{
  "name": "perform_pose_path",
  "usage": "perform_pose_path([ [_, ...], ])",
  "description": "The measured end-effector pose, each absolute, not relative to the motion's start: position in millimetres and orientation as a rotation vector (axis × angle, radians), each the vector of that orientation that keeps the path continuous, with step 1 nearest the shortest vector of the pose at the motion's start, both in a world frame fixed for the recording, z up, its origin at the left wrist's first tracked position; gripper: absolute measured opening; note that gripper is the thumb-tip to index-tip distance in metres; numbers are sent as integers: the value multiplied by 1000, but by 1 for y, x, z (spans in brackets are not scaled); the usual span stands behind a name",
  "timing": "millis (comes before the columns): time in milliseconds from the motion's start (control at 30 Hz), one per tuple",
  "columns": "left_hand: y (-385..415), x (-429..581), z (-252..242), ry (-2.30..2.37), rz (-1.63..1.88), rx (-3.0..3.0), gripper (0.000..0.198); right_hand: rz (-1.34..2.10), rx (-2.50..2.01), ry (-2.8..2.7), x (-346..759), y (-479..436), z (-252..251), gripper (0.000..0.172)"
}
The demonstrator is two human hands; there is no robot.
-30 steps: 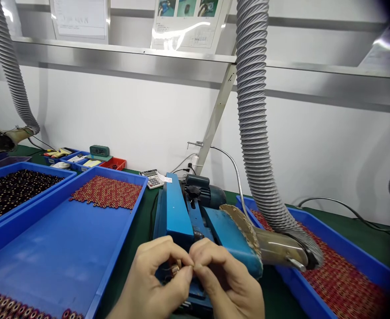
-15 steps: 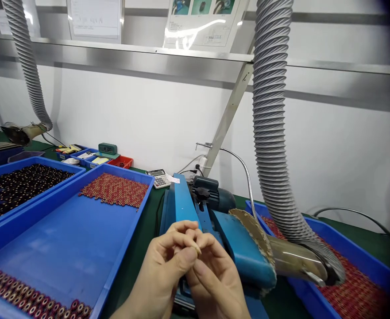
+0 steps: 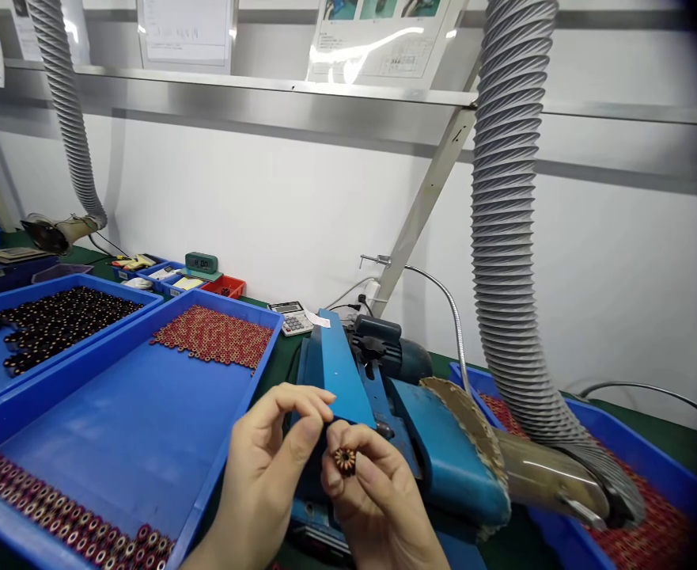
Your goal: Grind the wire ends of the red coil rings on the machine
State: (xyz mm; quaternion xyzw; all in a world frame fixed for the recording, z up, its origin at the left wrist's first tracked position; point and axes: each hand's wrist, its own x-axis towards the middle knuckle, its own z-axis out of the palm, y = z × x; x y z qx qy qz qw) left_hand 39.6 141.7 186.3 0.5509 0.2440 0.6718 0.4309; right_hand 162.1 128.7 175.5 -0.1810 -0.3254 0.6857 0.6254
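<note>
Between the thumb and fingers of my right hand (image 3: 380, 487) is a small round wound motor core (image 3: 345, 460). Its face shows coppery spokes around a centre hole, turned toward me. My left hand (image 3: 268, 463) is beside it on the left, thumb and fingertips drawn into a pinch just above and apart from the core. Whether anything tiny is in that pinch cannot be made out. Both hands are in front of a blue belt machine (image 3: 348, 380), whose near part they partly hide.
Left of my hands, a blue tray (image 3: 206, 483) holds red ring-shaped cores (image 3: 214, 336) in two groups. Beyond it stands a tray of black parts (image 3: 75, 321). A calculator (image 3: 292, 318) lies behind. On the right, a ribbed hose (image 3: 508, 237) hangs over another tray (image 3: 541, 518) of red parts.
My hands have come apart: the left has shifted left, away from the right. The core, hidden by the fingers before, now shows in my right hand. The view has swung slightly left.
</note>
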Motion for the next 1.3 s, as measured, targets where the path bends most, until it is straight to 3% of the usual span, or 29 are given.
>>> perform_pose_path([
  [100,142,34,188,606,1709,1447,10,1604,-373,-682,164,132,172,15],
  [233,140,31,197,703,1364,1817,49,1575,-357,-733,168,134,168,17],
  [467,143,41,194,644,1474,1510,8,1542,-426,-639,158,130,173,22],
  [700,147,34,195,542,1551,1037,15,1663,-361,-592,158,128,182,23],
  [767,147,28,196,554,1526,1161,17,1701,-343,-524,161,129,183,22],
  [900,146,22,197,538,1251,1540,42,1762,-262,-511,166,134,176,20],
  [1000,145,29,194,546,1356,1533,35,1783,-228,-523,166,137,169,16],
  [1133,145,39,190,565,1457,1336,9,1731,-279,-564,162,135,169,17],
  [1300,143,38,194,472,1573,1077,11,1721,-335,-606,159,129,180,20],
])
